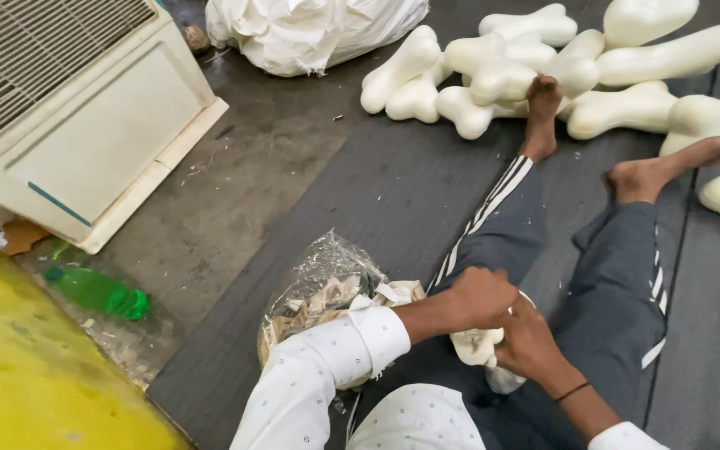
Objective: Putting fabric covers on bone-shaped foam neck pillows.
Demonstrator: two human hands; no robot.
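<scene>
I sit on the floor with my legs stretched out. Both hands meet over my lap on a small cream cloth piece. My left hand grips its top, fingers curled shut around it. From below, my right hand holds the same piece, and a white lump of it sticks out under the wrist. A clear plastic bag full of pale scraps lies just left of my left forearm.
A pile of cream bone-shaped stuffed forms lies by my feet at the top right. A white sack sits at the top centre. A cream air cooler stands at the left, with a green bottle lying beside it.
</scene>
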